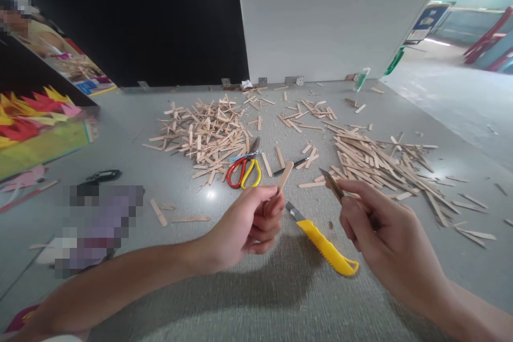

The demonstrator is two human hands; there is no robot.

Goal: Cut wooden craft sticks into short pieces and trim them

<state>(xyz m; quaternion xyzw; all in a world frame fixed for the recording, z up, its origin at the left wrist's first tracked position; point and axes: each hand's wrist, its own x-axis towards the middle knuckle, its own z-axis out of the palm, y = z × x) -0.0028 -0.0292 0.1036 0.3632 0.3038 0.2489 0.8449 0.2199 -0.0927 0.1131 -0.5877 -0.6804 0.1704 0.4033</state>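
Between the thumb and fingers of my left hand [252,222] is a wooden craft stick [286,175], its rounded end pointing up. My right hand [380,230] grips a craft knife [334,186], the pointed blade aimed up and to the left, apart from the stick. On the table below and between both hands lies a yellow box cutter [326,246] with some blade out. Just beyond my left hand rest scissors [244,171] with one red and one yellow handle loop. A thin black tool [292,165] lies behind the held stick.
Heaps of craft sticks spread at the left [208,133] and right [372,160]. A glue bottle [362,79] stands by the white panel [340,16]. At the left are a box of coloured folded paper [40,128], a blurred purple item [104,224] and another person [44,37].
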